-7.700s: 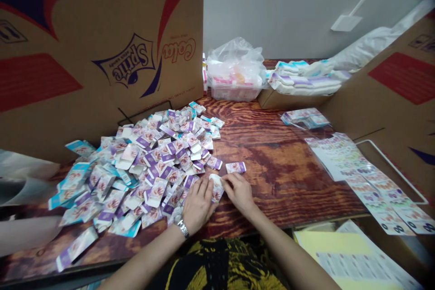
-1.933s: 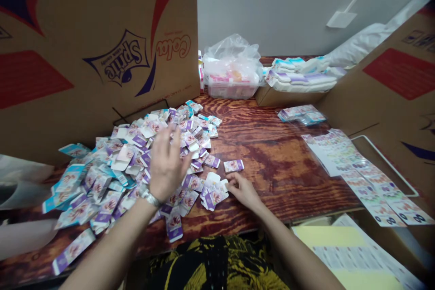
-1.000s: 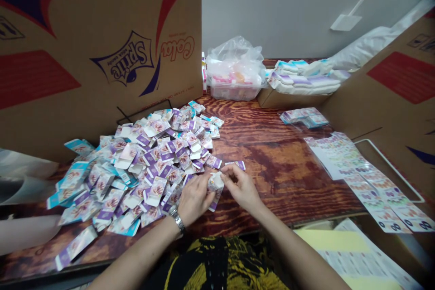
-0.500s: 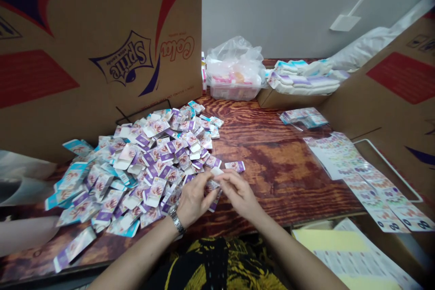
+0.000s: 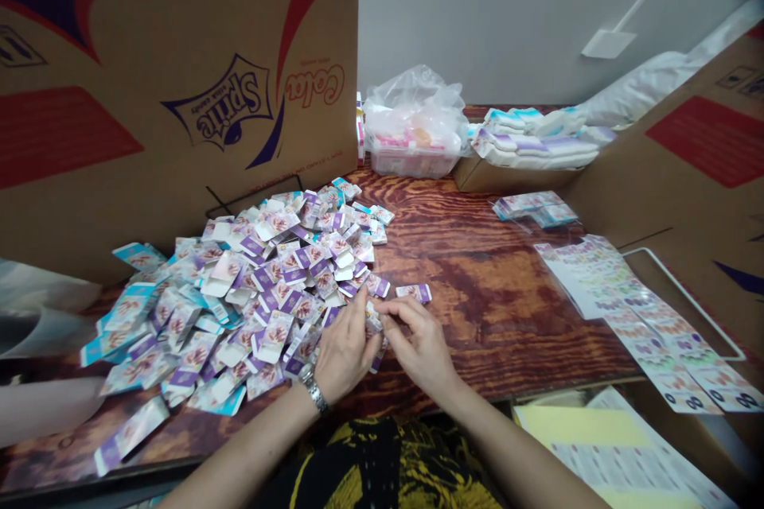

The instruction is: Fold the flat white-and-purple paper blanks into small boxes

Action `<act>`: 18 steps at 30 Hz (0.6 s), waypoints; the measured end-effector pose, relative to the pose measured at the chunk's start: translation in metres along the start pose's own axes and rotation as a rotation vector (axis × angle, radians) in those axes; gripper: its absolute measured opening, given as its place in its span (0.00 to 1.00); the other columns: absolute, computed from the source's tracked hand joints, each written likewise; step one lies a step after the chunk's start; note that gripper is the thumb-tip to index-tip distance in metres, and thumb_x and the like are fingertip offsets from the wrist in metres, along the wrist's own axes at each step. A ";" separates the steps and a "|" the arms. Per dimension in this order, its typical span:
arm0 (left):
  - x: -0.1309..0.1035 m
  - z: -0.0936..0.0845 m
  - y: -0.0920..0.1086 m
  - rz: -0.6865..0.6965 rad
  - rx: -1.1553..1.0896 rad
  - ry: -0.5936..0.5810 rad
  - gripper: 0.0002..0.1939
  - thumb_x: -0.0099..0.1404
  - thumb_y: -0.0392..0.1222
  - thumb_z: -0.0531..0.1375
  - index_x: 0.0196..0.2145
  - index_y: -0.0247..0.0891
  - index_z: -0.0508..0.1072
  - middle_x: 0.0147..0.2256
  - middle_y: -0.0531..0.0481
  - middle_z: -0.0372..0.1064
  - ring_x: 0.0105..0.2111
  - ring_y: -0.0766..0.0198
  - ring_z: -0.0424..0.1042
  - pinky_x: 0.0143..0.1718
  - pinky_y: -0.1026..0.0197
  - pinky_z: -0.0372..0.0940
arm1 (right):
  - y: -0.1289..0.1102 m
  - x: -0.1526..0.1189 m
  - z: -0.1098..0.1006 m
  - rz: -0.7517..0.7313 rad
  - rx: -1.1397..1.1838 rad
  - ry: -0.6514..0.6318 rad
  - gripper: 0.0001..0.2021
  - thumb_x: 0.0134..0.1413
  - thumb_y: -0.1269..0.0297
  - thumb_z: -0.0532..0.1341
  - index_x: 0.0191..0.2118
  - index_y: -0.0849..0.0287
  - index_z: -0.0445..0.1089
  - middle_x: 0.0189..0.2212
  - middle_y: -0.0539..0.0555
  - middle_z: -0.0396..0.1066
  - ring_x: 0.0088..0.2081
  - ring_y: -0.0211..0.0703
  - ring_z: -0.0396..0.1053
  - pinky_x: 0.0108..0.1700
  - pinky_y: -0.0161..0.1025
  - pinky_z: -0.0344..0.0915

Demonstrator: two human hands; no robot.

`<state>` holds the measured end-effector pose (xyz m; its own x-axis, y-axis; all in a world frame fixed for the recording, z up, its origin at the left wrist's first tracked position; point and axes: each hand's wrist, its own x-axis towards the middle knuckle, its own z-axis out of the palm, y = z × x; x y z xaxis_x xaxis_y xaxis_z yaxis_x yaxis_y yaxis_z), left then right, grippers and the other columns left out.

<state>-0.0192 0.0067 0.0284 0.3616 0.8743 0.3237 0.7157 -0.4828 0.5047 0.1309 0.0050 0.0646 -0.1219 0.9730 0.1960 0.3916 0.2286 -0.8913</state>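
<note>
A small printed carton (image 5: 372,320) is held between both hands, low over the wooden table, and is partly covered by fingers. My left hand (image 5: 346,343), with a metal watch at the wrist, is closed around the carton's left side. From the other side, the bent fingers and thumb of my right hand (image 5: 419,340) pinch at its upper end. Just left of my hands spreads a heap of small purple, blue and white cartons (image 5: 278,334), some with flaps standing open. A single purple and white carton (image 5: 413,293) lies beyond my right fingers.
A tall cardboard box (image 5: 179,127) stands behind the heap, another (image 5: 686,151) on the right. A bagged plastic tub (image 5: 415,163) and a low carton of packets (image 5: 525,175) sit at the back. Printed sheets (image 5: 633,318) lie right. A pale rounded shape (image 5: 51,412) enters from the left.
The white flap that stuck up from the held carton no longer shows. My left fingers have straightened upward beside it, and my right fingers have shifted slightly at its top.
</note>
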 end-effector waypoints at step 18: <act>0.093 -0.120 -0.060 -0.077 0.672 0.385 0.43 0.61 0.53 0.57 0.62 0.23 0.44 0.60 0.27 0.42 0.59 0.37 0.45 0.56 0.38 0.48 | 0.091 0.001 -0.001 0.140 -0.289 -0.317 0.24 0.48 0.60 0.65 0.53 0.54 0.64 0.44 0.56 0.69 0.46 0.49 0.66 0.48 0.43 0.61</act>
<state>-0.1003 0.1109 0.1237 0.1509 0.7660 0.6249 0.9834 -0.1805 -0.0163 0.1677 0.0264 -0.0160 -0.3056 0.9476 -0.0932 0.6576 0.1392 -0.7404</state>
